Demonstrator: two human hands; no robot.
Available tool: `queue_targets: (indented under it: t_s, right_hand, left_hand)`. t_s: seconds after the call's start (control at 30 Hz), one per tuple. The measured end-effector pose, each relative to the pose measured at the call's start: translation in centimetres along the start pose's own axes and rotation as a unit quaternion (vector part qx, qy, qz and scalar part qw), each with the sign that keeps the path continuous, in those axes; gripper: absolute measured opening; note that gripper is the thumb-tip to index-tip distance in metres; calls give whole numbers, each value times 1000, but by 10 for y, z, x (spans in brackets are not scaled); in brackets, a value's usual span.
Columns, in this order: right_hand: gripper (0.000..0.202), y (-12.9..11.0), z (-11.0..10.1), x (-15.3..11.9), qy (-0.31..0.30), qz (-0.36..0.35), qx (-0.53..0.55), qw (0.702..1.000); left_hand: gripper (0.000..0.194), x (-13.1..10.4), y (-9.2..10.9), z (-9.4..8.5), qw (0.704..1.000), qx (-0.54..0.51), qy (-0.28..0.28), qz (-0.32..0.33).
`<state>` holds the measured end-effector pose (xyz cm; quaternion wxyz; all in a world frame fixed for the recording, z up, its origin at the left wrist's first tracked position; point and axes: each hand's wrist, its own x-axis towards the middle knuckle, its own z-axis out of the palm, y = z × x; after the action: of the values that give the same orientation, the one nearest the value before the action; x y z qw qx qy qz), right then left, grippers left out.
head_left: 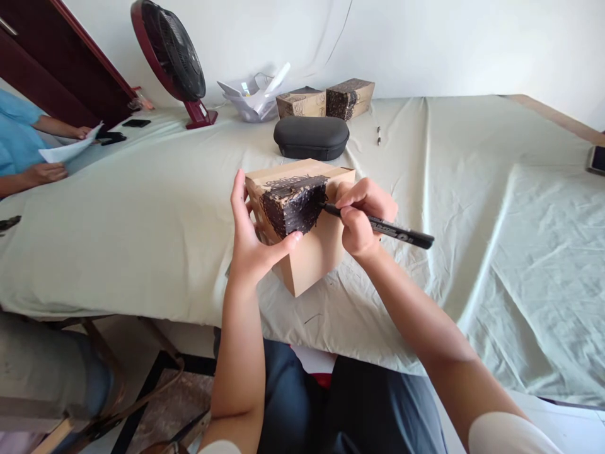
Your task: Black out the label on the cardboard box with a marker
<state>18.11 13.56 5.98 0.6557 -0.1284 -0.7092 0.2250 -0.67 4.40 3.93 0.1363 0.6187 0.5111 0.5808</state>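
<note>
while a co-worker (16, 135) at the far left holds a sheet of paper (73, 150), the fan (174, 57) stands farther back, with a pale basket (255, 107) just right of it. nearer, the left hand (250, 243) is spread around the left side of the cardboard box (316, 243), its thumb braced on the near face. the box sits front and centre, over the green cloth (155, 208), one corner turned towards the person; whether it rests flat or is tipped up a little, i cannot tell. a dark patch (302, 205) wraps that upper corner. the right hand (363, 214) pinches a black marker (401, 234) — tip at the patch's right edge.

the step in hand looks like filling in ink on this face. the next move seems to call for short, close strokes towards bare cardboard — with the left grip kept firm. beyond, to the right, a small pen (379, 135) lies loose.
</note>
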Motion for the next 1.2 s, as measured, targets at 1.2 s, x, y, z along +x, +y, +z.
queue_targets:
  t_s: [1.2]
  right_hand:
    - [38,85,-120,-74,1,375,-78,924]
  left_hand:
    - [153,6,-70,23,986,-158,-8,42]
